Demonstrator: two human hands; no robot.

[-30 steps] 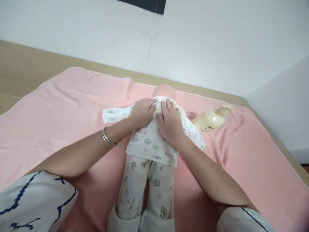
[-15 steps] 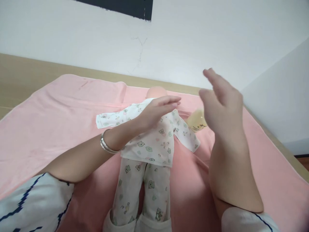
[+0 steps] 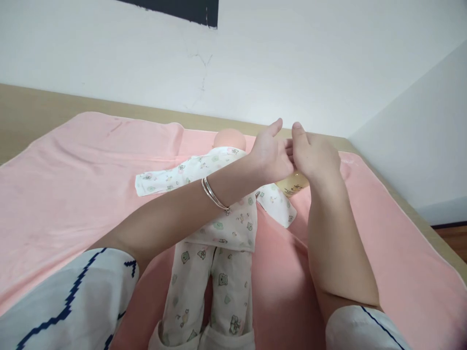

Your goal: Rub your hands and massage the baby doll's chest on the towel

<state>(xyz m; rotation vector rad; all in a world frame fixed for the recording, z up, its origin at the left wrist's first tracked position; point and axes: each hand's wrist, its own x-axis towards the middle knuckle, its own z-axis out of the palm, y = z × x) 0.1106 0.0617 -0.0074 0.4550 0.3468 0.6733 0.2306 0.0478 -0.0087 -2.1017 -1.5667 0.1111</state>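
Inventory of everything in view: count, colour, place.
doll: one, pink head, centre
top: one, printed white, on doll
trousers: one, printed white, on doll
blanket: one, pink, under doll
bottle: one, yellow, right of doll
surface: one, tan wood, under blanket
walls: two, white, back and right
panel: one, black, back wall
patch: one, brown, right edge
bracelet bands: two, silver, left wrist
sleeves: two, white-and-blue, lower edge
left hand: one, bare
right hand: one, bare, beside left
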